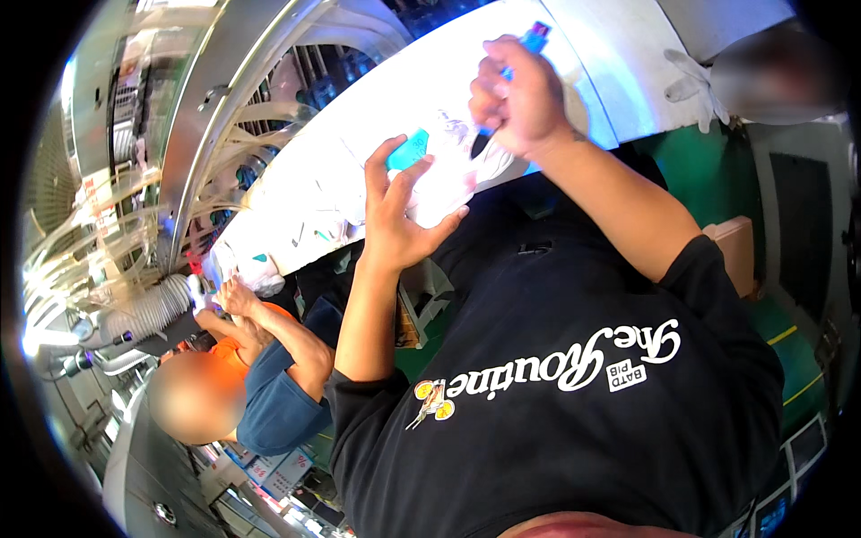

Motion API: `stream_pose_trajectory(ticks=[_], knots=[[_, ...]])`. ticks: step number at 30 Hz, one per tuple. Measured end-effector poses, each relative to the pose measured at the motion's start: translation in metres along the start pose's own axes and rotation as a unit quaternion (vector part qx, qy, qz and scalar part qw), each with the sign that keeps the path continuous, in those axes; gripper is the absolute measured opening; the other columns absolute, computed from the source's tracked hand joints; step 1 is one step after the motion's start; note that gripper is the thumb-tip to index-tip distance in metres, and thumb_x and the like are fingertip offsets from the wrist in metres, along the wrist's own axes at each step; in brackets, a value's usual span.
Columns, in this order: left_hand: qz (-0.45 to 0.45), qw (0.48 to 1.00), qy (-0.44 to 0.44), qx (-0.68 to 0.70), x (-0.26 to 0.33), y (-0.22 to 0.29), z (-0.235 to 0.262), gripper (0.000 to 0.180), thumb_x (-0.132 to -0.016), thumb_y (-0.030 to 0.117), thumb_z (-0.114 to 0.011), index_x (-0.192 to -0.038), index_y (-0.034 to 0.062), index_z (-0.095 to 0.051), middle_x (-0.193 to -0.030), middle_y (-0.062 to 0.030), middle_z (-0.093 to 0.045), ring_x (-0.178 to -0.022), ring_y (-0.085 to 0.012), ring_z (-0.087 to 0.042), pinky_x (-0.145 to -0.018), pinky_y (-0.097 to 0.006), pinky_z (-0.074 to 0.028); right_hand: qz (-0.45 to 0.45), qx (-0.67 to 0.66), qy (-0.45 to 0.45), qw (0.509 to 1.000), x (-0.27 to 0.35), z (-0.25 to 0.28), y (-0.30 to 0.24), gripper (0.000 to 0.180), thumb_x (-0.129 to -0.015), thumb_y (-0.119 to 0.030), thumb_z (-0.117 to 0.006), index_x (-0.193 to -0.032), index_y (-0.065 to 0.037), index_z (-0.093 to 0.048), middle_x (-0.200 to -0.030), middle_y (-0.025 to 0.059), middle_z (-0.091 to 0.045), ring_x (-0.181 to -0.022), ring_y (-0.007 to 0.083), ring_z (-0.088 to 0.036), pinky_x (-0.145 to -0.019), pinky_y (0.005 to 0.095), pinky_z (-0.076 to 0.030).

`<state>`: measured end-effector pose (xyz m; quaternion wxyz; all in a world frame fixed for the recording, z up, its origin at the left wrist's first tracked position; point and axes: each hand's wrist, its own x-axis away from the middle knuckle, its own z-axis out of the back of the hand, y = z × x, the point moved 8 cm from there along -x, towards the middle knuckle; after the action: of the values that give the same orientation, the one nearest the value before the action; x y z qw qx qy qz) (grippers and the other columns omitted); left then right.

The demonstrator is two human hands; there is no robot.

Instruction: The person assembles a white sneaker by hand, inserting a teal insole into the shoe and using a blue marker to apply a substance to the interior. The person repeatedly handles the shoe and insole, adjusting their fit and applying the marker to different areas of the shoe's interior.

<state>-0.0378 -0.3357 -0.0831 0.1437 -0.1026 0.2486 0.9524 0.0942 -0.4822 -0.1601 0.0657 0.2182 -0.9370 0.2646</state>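
My left hand [399, 211] is spread, fingers apart, over a crumpled white piece [444, 184] on the white worktable. Its fingertips lie by a teal patch [409, 151] with dark marks, which seems part of the white piece. Above and to the right, my right hand [527, 99] is closed in a fist round a slim tool [535, 38]. The tool's blue end sticks out at the top of the fist. A dark tip shows below it, near the white piece; the tool's kind is hidden by my fingers.
The curved worktable [350, 108] carries small scraps at the left. A white glove [695, 85] lies at its right end. A co-worker in an orange and blue top [278, 394] works at the left, beside clear hoses and a ribbed duct [148, 309]. Machinery stands behind.
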Motion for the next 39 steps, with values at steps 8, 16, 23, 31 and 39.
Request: stream_pose_trajectory(ticks=[8,16,23,31,39], knots=[[0.054,0.998,0.011,0.029,0.035,-0.04,-0.043,0.068,-0.077,0.011,-0.094,-0.133,0.0013,-0.058,-0.158,-0.0288,-0.04,-0.144,-0.0528,-0.048,-0.109,-0.055,-0.053,0.02,0.084,0.015,0.996,0.003,0.009,0.008,0.031,-0.103,-0.021,-0.065,-0.08,-0.017,-0.044,-0.063,-0.0023,-0.041,-0.049,0.0118,-0.037,-0.049,0.032,-0.035],[0.075,0.984,0.157,-0.022,0.026,-0.024,-0.057,0.09,-0.062,0.02,-0.101,-0.138,0.0028,-0.056,-0.146,-0.0264,-0.044,-0.136,-0.0484,-0.043,-0.113,-0.061,-0.042,0.079,0.179,0.062,0.979,0.025,-0.004,0.012,0.03,-0.103,-0.019,-0.065,-0.081,-0.014,-0.045,-0.063,-0.0007,-0.042,-0.05,0.0127,-0.041,-0.048,0.0324,-0.036],[0.146,0.98,0.136,-0.012,0.026,-0.036,-0.067,0.108,-0.061,0.023,-0.102,-0.154,0.0034,-0.051,-0.144,-0.0265,-0.046,-0.134,-0.05,-0.042,-0.11,-0.061,-0.044,0.073,0.252,-0.004,0.965,0.029,-0.014,0.046,0.021,-0.102,-0.017,-0.067,-0.087,-0.01,-0.055,-0.065,0.0017,-0.054,-0.05,0.0113,-0.052,-0.047,0.0288,-0.041],[0.131,0.985,0.114,0.008,0.028,-0.041,-0.068,0.108,-0.063,0.026,-0.102,-0.156,0.0018,-0.053,-0.148,-0.0299,-0.048,-0.134,-0.0496,-0.045,-0.109,-0.058,-0.047,-0.032,0.229,-0.162,0.959,0.024,-0.021,0.062,0.021,-0.11,-0.014,-0.052,-0.09,-0.011,-0.046,-0.064,-0.0004,-0.04,-0.053,0.0118,-0.038,-0.054,0.0316,-0.036],[0.054,0.981,0.184,0.001,0.041,-0.032,-0.068,0.102,-0.063,0.028,-0.103,-0.153,0.0075,-0.06,-0.148,-0.0215,-0.053,-0.128,-0.0468,-0.049,-0.105,-0.058,-0.048,-0.102,0.133,-0.236,0.957,0.036,-0.013,0.068,0.021,-0.111,-0.018,-0.049,-0.09,-0.013,-0.046,-0.064,-0.0006,-0.04,-0.053,0.0122,-0.036,-0.056,0.0324,-0.036]])
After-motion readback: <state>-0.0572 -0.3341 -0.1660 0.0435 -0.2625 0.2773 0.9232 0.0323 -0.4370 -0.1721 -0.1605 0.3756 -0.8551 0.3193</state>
